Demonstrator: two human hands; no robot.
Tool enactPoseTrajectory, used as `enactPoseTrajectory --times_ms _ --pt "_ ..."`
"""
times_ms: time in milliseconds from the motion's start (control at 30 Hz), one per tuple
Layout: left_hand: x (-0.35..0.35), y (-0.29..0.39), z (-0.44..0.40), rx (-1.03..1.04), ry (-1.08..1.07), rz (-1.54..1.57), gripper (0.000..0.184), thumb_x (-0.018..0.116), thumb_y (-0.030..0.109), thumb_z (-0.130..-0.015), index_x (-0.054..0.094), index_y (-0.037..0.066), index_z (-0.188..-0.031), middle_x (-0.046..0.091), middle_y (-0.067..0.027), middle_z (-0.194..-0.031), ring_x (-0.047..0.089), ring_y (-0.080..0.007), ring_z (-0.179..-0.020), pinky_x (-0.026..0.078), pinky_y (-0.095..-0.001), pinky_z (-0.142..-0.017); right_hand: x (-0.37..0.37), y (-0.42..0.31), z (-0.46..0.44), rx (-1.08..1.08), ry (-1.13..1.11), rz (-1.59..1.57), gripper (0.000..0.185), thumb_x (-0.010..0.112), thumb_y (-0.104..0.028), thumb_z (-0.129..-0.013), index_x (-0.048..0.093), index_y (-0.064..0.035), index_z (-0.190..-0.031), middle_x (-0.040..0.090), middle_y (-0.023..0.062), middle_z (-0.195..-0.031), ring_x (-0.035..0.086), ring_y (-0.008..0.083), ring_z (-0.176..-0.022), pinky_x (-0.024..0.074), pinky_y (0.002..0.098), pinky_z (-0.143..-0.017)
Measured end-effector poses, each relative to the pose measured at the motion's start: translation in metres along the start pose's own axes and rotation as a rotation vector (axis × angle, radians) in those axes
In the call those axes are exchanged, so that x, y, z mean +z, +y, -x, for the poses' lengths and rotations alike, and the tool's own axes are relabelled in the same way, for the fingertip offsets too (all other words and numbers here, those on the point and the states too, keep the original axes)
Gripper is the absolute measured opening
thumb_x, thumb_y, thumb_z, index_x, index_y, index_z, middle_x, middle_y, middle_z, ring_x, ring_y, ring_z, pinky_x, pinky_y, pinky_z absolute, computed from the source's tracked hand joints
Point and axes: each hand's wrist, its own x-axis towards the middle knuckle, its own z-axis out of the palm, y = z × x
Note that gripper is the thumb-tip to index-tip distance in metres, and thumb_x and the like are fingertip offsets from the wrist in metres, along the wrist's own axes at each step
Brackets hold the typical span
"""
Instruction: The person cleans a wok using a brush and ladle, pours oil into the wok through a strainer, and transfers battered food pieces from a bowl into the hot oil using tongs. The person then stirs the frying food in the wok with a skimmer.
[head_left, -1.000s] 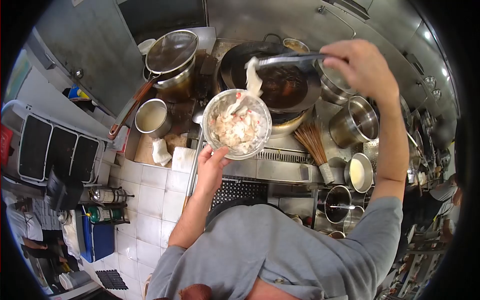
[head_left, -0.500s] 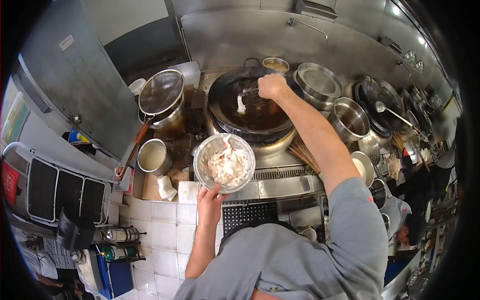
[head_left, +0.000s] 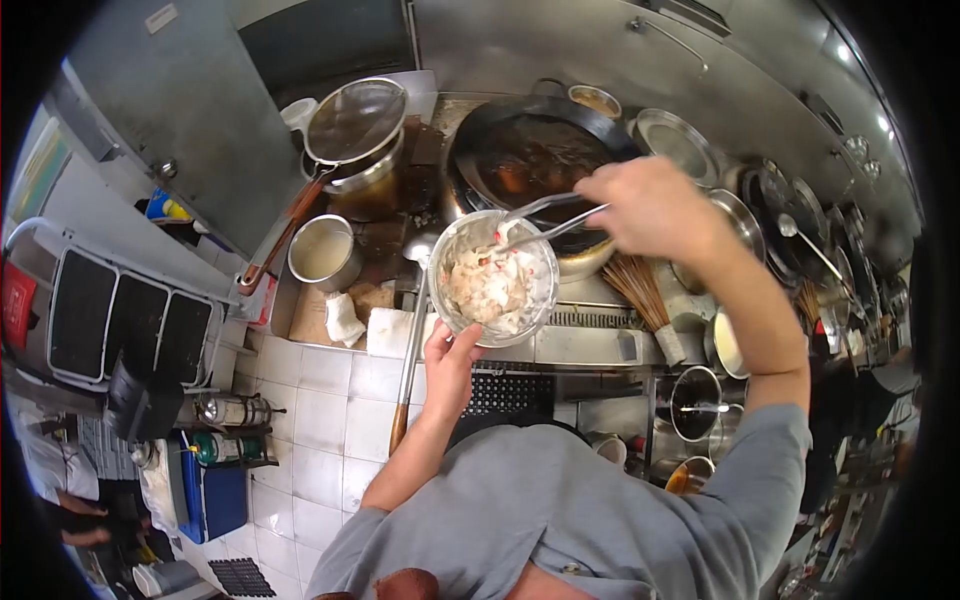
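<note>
My left hand grips the near rim of a metal mixing bowl, its thumb over the edge. Inside lies a pale, wet, battered-looking food with red bits; its exact kind I cannot tell. My right hand, slightly blurred, is closed around metal tongs. The tong tips reach over the bowl's far side, close to a piece of the food. Just beyond the bowl sits a black wok of dark oil, with brownish pieces showing in it.
A mesh strainer with a wooden handle rests on a pot at the left, near a small pot of pale liquid. A long-handled ladle lies left of the bowl. Bamboo brush and more pots stand right.
My right hand has drawn back from over the wok to the bowl, bringing the tongs with it. The piece that hung from them is gone. The view has shifted, showing the ladle.
</note>
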Motion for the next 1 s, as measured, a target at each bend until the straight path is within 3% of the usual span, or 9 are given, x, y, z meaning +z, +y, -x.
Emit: enactPoseTrajectory --times_ms 33,67,167,400,467,600,767,867,1000 --pt "0.002 -0.004 -0.001 -0.002 -0.016 -0.025 0.020 0.058 0.002 -0.088 0.062 -0.001 -0.107 0.049 -0.0012 -0.115 0.059 -0.0162 -0.101 0.055 -0.0313 -0.075 0.010 -0.009 -0.005 -0.004 -0.148 0.109 0.023 0.071 -0.022 -0.074 0.066 -0.0052 -0.089 0.067 0.0111 -0.084 0.065 0.0302 -0.077 0.0509 0.0390 -0.069" --pt "0.007 -0.005 0.000 -0.015 -0.028 -0.025 0.020 0.058 0.002 -0.088 0.062 -0.001 -0.107 0.049 -0.0012 -0.115 0.059 -0.0162 -0.101 0.055 -0.0313 -0.075 0.027 -0.009 -0.007 -0.055 -0.118 0.146 0.016 0.070 -0.020 -0.074 0.065 -0.0061 -0.079 0.066 0.0102 -0.076 0.065 0.0293 -0.074 0.0505 0.0392 -0.065" --pt "0.014 -0.003 0.000 -0.041 -0.059 -0.004 0.020 0.058 0.002 -0.088 0.062 -0.001 -0.108 0.049 -0.0005 -0.116 0.059 -0.0164 -0.101 0.055 -0.0319 -0.077 0.028 0.001 -0.008 -0.049 -0.132 0.185 0.013 0.068 -0.020 -0.075 0.066 -0.0064 -0.075 0.065 0.0096 -0.073 0.065 0.0288 -0.073 0.0505 0.0396 -0.064" --pt "0.016 -0.007 -0.003 -0.079 -0.045 0.046 0.023 0.057 0.004 -0.088 0.060 0.000 -0.110 0.062 -0.0051 -0.107 0.061 -0.0164 -0.097 0.054 -0.0346 -0.078 -0.053 0.049 0.017 0.151 0.327 0.199 0.014 0.066 -0.020 -0.078 0.072 -0.0092 -0.084 0.066 0.0132 -0.072 0.065 0.0311 -0.074 0.0509 0.0414 -0.069" --pt "0.014 -0.008 -0.001 -0.071 0.040 0.043 0.023 0.056 0.005 -0.088 0.059 0.001 -0.110 0.065 -0.0068 -0.102 0.062 -0.0162 -0.094 0.053 -0.0360 -0.078 -0.052 0.060 0.009 0.249 0.293 0.216 0.015 0.065 -0.021 -0.079 0.072 -0.0094 -0.085 0.067 0.0139 -0.074 0.065 0.0316 -0.075 0.0509 0.0407 -0.069" --pt "0.008 -0.006 0.004 -0.058 0.067 0.035 0.020 0.057 0.006 -0.088 0.059 0.003 -0.108 0.065 -0.0061 -0.103 0.061 -0.0158 -0.094 0.052 -0.0360 -0.078 0.006 0.086 -0.019 0.392 -0.152 0.250 0.015 0.063 -0.019 -0.078 0.073 -0.0094 -0.084 0.069 0.0134 -0.078 0.068 0.0286 -0.079 0.0530 0.0390 -0.070" --pt "0.006 0.003 0.012 -0.030 0.095 0.040 0.015 0.057 0.005 -0.088 0.059 0.004 -0.103 0.065 -0.0052 -0.101 0.062 -0.0148 -0.091 0.052 -0.0355 -0.077 0.102 0.107 -0.031 0.412 -0.310 0.282 0.024 0.057 -0.017 -0.074 0.072 -0.0051 -0.088 0.070 0.0148 -0.092 0.068 0.0286 -0.089 0.0537 0.0388 -0.078" --pt "-0.005 0.005 0.015 -0.009 0.094 0.039 0.019 0.057 0.006 -0.088 0.060 0.003 -0.107 0.065 -0.0062 -0.101 0.062 -0.0155 -0.092 0.052 -0.0351 -0.077 0.070 0.112 -0.025 0.588 -0.268 0.159 0.028 0.060 -0.025 -0.075 0.071 -0.0047 -0.090 0.069 0.0167 -0.094 0.067 0.0297 -0.093 0.0531 0.0412 -0.080" --pt "-0.007 0.008 0.014 0.001 0.094 -0.002 0.024 0.058 0.004 -0.088 0.061 0.000 -0.111 0.062 -0.0073 -0.106 0.062 -0.0178 -0.094 0.054 -0.0339 -0.078 -0.016 0.085 0.005 0.442 0.067 0.062 0.026 0.059 -0.028 -0.085 0.068 -0.0072 -0.097 0.067 0.0161 -0.089 0.064 0.0348 -0.087 0.0491 0.0454 -0.078"
